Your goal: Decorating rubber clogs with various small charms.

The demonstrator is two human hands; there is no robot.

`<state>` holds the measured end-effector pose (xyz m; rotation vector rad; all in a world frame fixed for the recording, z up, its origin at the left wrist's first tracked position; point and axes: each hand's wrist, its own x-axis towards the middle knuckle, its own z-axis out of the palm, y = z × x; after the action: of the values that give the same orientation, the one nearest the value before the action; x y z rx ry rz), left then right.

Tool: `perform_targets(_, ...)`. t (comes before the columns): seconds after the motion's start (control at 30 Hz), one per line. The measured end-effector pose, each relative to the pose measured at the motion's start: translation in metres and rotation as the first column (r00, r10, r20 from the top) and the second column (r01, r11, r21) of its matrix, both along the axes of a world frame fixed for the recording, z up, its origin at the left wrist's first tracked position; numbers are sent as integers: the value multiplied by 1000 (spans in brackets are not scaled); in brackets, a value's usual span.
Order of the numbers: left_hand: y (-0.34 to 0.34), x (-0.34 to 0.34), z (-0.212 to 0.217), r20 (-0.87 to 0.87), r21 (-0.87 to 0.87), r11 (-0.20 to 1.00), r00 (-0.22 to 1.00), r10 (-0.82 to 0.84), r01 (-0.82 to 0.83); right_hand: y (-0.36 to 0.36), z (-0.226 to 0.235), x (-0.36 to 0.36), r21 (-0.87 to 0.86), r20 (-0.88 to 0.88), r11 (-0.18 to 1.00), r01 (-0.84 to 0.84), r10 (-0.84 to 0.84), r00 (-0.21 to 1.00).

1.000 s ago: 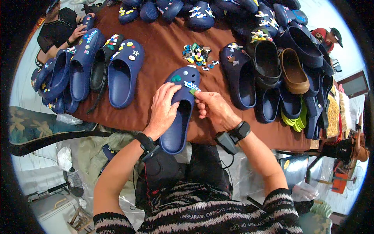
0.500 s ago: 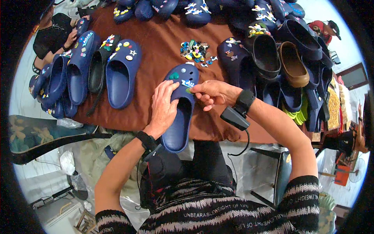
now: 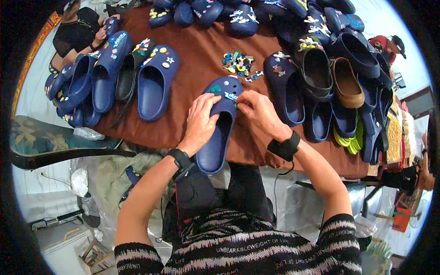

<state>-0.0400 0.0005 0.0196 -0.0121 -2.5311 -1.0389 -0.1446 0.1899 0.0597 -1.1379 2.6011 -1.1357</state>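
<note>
1. Brown cloth (image 3: 197,59): covers the work table; its near edge hangs in front of the person's knees.
2. Right-side clogs (image 3: 316,68): piled several deep on the cloth, mostly navy and black. One brown clog (image 3: 349,87) and yellow-green footwear (image 3: 352,140) lie among them.
3. Left-side clogs (image 3: 104,82): set close together, toes away from the person; several carry charms on the upper.
4. Navy clog (image 3: 216,140): located at the near edge of the cloth, directly in front of the person, between the two side groups. Toe points away; opening faces up; heel projects past the cloth edge.
5. Left hand (image 3: 200,120): grasping the navy clog from its left side, fingers laid over the upper and thumb at the rim of the opening.
6. Right hand (image 3: 262,113): fingers bent, tips drawn together at the right side of the upper. Whether a small part is pinched between them cannot be told.
7. Loose charms (image 3: 238,63): multicoloured heap on the cloth, just beyond the toe.
8. Blue-and-white charm (image 3: 231,96): seated on the upper, just beside the right fingertips.
9. Green charm (image 3: 216,89): on the upper, near the left fingertips.
10. White round charm (image 3: 226,83): on the toe, beside open holes.
</note>
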Motion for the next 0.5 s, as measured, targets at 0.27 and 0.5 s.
perform_targets(0.27,0,0,-1,-11,4,1000,1000,6,-6,8,-17,16,-187,6,980,-69,72,997)
perform_targets(0.5,1,-1,-1,-2,-6,1000,1000,3,-3,4,-17,14,-270,534,936,225,-49,844)
